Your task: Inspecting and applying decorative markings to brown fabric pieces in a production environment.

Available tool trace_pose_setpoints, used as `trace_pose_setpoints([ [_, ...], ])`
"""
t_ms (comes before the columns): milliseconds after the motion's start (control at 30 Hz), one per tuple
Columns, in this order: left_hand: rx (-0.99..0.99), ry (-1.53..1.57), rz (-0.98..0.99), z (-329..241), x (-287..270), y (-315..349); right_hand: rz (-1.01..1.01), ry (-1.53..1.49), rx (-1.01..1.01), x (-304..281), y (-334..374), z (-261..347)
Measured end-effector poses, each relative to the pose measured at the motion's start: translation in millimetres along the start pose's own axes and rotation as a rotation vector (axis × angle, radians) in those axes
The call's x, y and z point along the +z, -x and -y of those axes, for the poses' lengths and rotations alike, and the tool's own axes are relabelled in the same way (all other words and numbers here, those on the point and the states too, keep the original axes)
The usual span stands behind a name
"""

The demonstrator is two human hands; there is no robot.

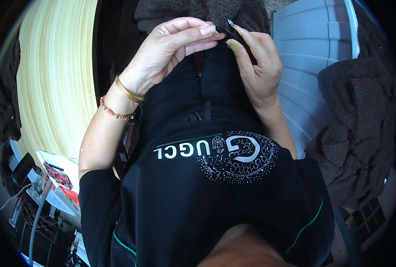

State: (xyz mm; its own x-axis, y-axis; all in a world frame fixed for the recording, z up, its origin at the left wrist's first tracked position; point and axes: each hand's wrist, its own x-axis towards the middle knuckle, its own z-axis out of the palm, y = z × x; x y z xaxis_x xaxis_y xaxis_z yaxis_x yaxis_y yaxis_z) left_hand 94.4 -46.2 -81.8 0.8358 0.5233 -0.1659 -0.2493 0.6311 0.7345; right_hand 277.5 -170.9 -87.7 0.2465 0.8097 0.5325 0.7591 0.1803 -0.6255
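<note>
Over a person's black trousers (220, 82), a thin dark strip (230, 34) lay between close-set hands, probably for fine control. The left hand (167, 50) curled, thumb near fingertips, any grip impossible to tell; the right hand (262, 64) held thumb and forefinger apart. Brown fuzzy cloth (247, 11) lay beyond.

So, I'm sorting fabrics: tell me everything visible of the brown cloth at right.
The cloth is dark brown and looks fleecy, with a nubbly surface. It lies bunched in soft folds, covering part of the pale grey panel. The right hand, to its left, does not touch it. Its outer side fades into the picture's dark rim.
</note>
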Motion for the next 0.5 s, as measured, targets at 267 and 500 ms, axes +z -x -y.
trace_pose_setpoints([
  [267, -0.029, -0.093, -0.031, 2.0, 4.1, 1.3, 0.011, -0.055, 0.049, -0.9, -1.6, -1.5],
  [500, -0.017, -0.168, -0.035, 3.1, 7.0, 3.4, 0.0, -0.08, 0.05, -0.9, -4.0, -7.6],
])
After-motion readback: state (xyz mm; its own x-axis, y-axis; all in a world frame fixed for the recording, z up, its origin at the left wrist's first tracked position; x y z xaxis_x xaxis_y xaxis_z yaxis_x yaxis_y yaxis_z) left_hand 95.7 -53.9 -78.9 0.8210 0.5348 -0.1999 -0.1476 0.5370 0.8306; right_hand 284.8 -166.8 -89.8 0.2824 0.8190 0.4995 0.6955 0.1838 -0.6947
